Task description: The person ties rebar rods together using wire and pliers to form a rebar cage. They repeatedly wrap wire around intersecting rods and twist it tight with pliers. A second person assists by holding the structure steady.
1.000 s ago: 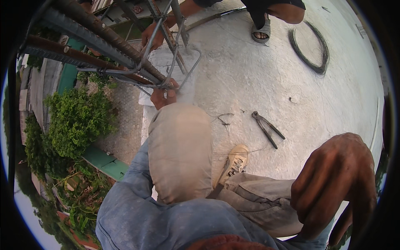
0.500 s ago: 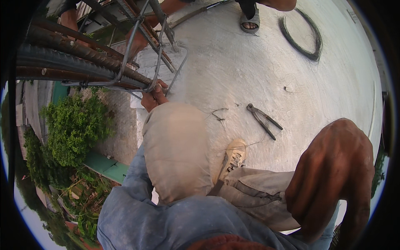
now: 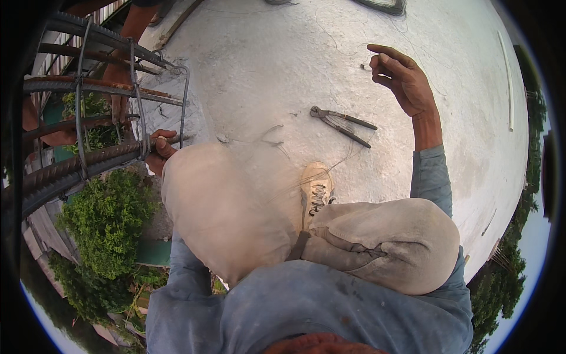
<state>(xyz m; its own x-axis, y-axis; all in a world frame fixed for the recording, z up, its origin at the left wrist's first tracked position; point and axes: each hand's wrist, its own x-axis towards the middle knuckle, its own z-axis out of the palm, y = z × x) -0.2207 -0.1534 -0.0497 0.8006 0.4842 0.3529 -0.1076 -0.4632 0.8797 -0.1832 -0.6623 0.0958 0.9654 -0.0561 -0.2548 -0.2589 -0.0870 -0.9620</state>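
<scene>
My left hand is closed round a ribbed rebar near its end, beside my raised left knee. Bent steel stirrups cross the several bars of this rusty cage, close to my fingers. Part of my left palm is hidden behind the bar and the knee. My right hand is raised over the pale concrete, index finger stretched out and the other fingers loosely curled, with nothing visible in it. Below its fingertips lies a small dark scrap. End-cutting pincers with dark handles lie parted on the concrete nearby.
Another person's hand and arm are among the bars at upper left. Tie wire coil lies at the top. Loose wire trails by my shoe. Beyond the slab's left edge, a leafy tree stands below.
My right hand has moved from beside my right knee forward over the concrete. My view has shifted, so pincers and wire coil appear higher. My left hand stays at the cage.
</scene>
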